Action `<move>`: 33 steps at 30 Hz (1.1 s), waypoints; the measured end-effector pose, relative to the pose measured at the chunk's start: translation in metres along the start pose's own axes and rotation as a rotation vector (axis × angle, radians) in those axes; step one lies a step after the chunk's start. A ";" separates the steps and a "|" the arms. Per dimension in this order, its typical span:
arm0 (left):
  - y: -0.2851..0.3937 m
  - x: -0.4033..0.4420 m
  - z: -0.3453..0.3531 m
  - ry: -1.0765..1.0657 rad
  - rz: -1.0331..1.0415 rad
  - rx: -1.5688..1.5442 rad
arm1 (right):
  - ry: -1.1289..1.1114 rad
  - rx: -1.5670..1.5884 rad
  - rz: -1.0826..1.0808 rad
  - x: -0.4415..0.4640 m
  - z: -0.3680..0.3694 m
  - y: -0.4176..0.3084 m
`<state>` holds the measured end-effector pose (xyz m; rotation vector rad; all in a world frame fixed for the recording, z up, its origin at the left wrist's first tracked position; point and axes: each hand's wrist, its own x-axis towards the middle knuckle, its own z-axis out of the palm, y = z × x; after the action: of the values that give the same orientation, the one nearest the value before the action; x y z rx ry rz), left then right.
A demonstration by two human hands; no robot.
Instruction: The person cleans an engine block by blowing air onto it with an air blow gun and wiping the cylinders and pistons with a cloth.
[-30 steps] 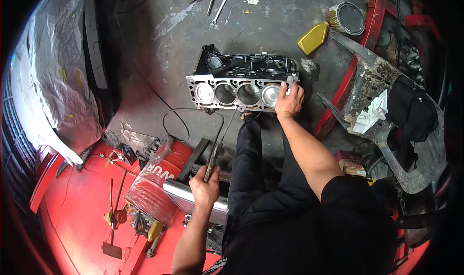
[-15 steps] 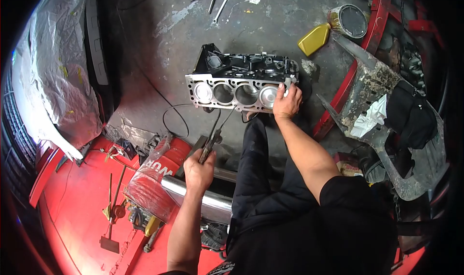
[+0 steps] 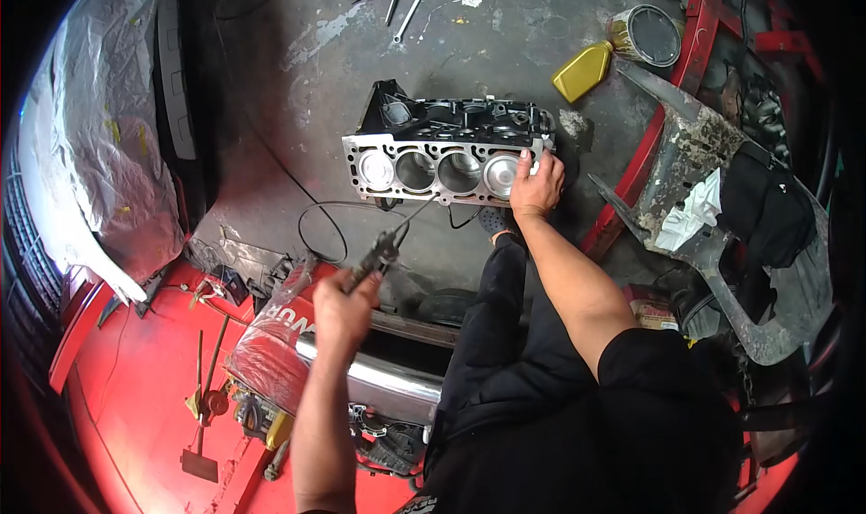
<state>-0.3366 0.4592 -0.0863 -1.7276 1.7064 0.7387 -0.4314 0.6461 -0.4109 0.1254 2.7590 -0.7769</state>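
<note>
An engine block (image 3: pixel 433 144) lies on the floor in front of me, its machined face with the cylinder bores turned toward me. Pistons show near the top in the two outer bores; the middle two look deeper. My right hand (image 3: pixel 538 185) grips the block's right end, thumb on the face beside the outer piston. Left of my legs, my left hand (image 3: pixel 343 306) is closed round a dark tool with a long thin nozzle, apparently an air blow gun (image 3: pixel 377 259). Its tip points up toward the block's lower edge. Motion blurs this hand and tool.
A black hose (image 3: pixel 322 205) loops on the floor left of the block. Beyond are a wrench (image 3: pixel 410 16), a yellow bottle (image 3: pixel 582 72) and a can (image 3: pixel 651 36). A red drum (image 3: pixel 271 333) and chrome bumper (image 3: pixel 374 374) lie near my left arm. A dirty metal part (image 3: pixel 677 171) stands right.
My left hand has moved left and slightly up with the tool, drawing it back from the block. My leg has shifted and a shoe now shows below the block. My right hand stays put.
</note>
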 end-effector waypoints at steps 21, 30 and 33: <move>-0.049 -0.016 -0.050 -0.115 0.063 -0.290 | -0.045 0.156 0.034 -0.002 -0.016 -0.002; -0.173 -0.053 0.015 -0.057 0.017 -0.673 | -0.510 -0.049 -0.973 -0.094 0.024 -0.068; -0.208 -0.048 0.011 -0.059 0.018 -0.729 | -0.433 -0.429 -1.296 -0.097 0.037 -0.038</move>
<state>-0.1300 0.4992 -0.0522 -2.1142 1.5037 1.5414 -0.3352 0.5931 -0.3950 -1.7706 2.2246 -0.3014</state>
